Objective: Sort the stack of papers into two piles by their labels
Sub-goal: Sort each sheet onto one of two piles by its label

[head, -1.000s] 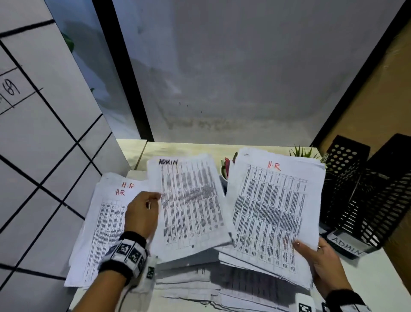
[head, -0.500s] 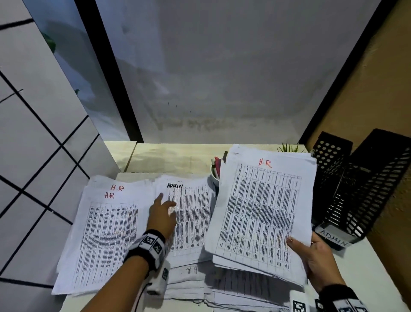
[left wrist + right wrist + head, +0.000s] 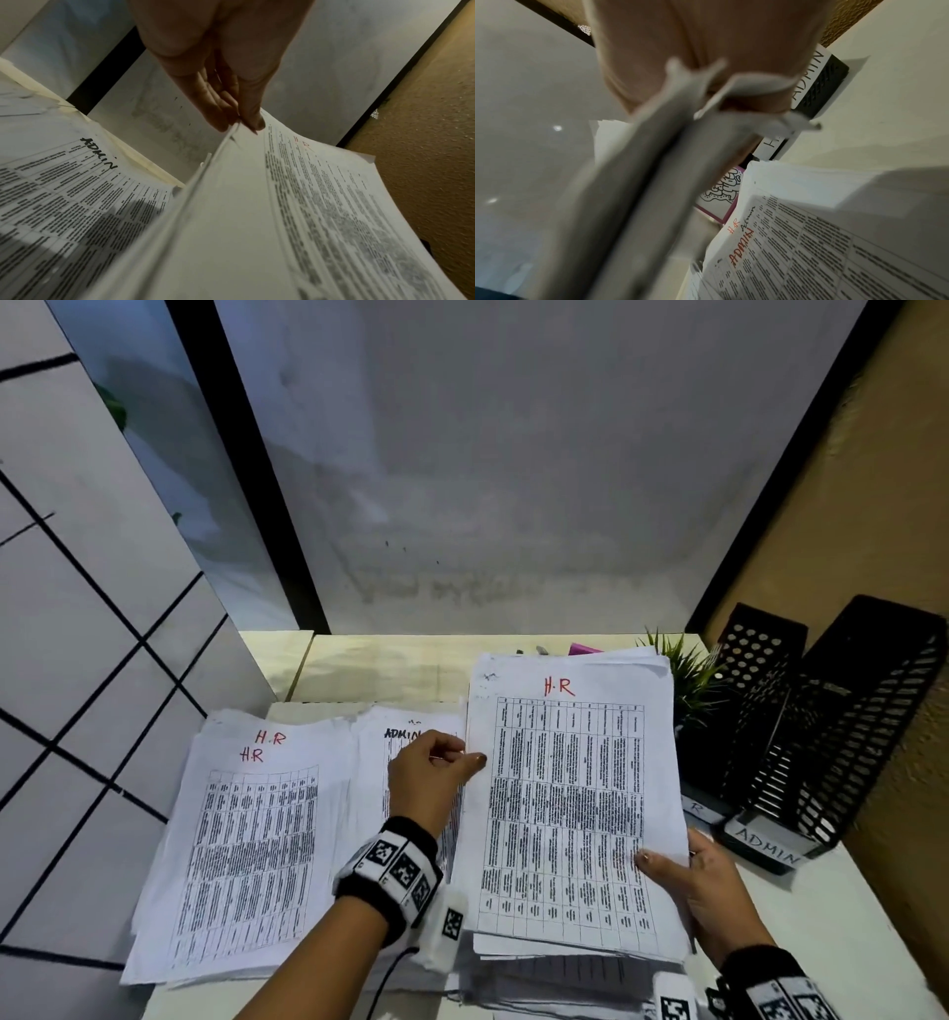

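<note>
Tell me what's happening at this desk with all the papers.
A person is sorting printed sheets by their handwritten labels. The right hand holds up the unsorted stack, whose top sheet reads H.R, and the left hand pinches that sheet's left edge. On the desk lie an H.R pile at far left and an ADMIN pile beside it.

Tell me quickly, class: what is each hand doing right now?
Left hand: pinches the left edge of the top H.R sheet.
Right hand: grips the raised stack of papers at its lower right corner.
</note>
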A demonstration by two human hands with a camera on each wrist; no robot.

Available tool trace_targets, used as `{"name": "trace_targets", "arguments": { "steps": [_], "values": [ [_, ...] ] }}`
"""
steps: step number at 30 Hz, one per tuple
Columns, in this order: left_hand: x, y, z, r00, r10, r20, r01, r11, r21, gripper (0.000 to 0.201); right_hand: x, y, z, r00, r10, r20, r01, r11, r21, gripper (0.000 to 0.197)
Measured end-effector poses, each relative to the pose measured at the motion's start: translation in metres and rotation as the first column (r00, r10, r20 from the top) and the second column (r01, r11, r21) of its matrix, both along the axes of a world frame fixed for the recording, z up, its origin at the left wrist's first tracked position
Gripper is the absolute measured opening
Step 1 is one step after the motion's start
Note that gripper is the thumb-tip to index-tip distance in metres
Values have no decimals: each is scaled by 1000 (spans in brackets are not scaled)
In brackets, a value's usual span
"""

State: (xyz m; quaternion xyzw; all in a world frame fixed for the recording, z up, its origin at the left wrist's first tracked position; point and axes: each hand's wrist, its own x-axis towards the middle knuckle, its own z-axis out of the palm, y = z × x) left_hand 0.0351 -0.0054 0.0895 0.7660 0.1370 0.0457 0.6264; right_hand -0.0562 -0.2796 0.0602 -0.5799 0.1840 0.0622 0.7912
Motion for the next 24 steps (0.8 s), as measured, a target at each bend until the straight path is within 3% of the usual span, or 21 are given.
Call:
{"name": "trace_targets", "arguments": {
  "steps": [6, 8, 10, 14, 16, 18, 20, 22, 24],
  "values": [
    [-9, -3, -2, 999, 29, 41, -30, 1000, 10, 15, 0, 3, -1, 1000, -1, -17, 1, 1000, -18, 41],
    [-13, -5, -4, 994, 5, 112, -12, 998, 62, 12, 1, 5, 1, 1000, -2, -17, 1, 1000, -25, 41],
    [-19, -6, -8, 977, -60, 203, 31, 989, 141, 21, 1, 6, 2, 1000, 1, -16, -1, 1000, -30, 41],
    [-30, 0, -18, 876, -177, 450, 68, 966, 248, 29, 1, 4, 2, 1000, -6, -7, 6, 1000, -25, 54],
    [-36, -1, -20, 832, -228, 505, 96, 957, 273, 26, 0, 4, 1, 1000, -9, -10, 9, 1000, -16, 49],
    [-42, -4, -20, 826, -280, 489, 136, 941, 310, 19, 0, 4, -1, 1000, -17, -5, 17, 999, -34, 47],
    [-50, -7, -13, 863, -306, 402, 218, 943, 250, 16, 1, 4, -3, 1000, -15, 11, 15, 999, -43, 48],
    [-56, -10, -4, 915, -280, 290, 276, 960, 55, 28, 1, 5, -4, 1000, -6, 8, 7, 999, -40, 44],
    [-53, -14, 2, 968, -184, 172, 207, 970, -130, 38, 4, 4, -10, 1000, 13, -13, -14, 996, -83, 38]
  ]
}}
